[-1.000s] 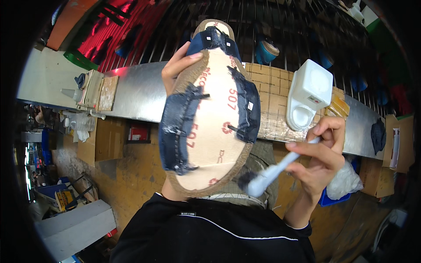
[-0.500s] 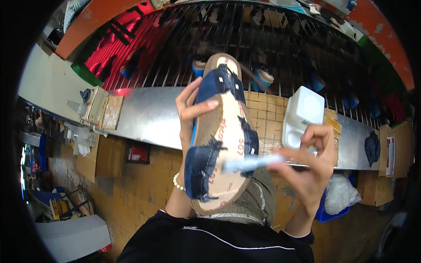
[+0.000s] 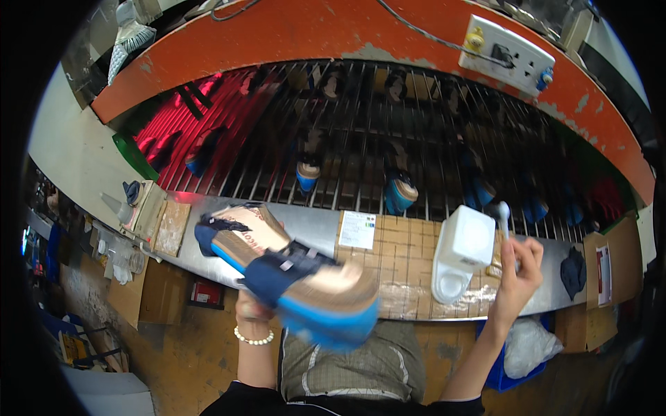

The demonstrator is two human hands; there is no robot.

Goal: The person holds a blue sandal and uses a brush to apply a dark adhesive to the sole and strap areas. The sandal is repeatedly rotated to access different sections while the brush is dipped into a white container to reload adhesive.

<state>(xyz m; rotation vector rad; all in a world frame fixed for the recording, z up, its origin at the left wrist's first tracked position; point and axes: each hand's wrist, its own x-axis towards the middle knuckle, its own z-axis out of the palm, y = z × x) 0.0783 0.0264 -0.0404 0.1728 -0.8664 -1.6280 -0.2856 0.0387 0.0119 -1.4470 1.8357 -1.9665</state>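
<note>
A sandal upper on a blue shoe last (image 3: 288, 263) is tilted over the left part of the bench, blurred by motion. Its navy straps fold over a beige underside with a brown edge. My left hand (image 3: 252, 306), wearing a beaded bracelet, grips it from below, the fingers mostly hidden by it. Raised at the right, my right hand (image 3: 520, 269) pinches a slim white tool (image 3: 504, 216) that stands upright; its tip is too small to identify. Close to that hand, a white plastic container (image 3: 469, 236) with a round hollow in its base rests on the bench.
Behind the bench, a metal-bar rack (image 3: 347, 159) carries several similar sandals, with red light at its left. A brown board (image 3: 406, 277) and a paper label (image 3: 358, 229) lie on the metal bench. An orange panel (image 3: 298, 45) with a socket strip (image 3: 510, 55) spans the back.
The sandal has turned and tipped, its blue side now facing down toward me. My right hand has drawn the white tool away from the underside, up and right. The view has shifted too.
</note>
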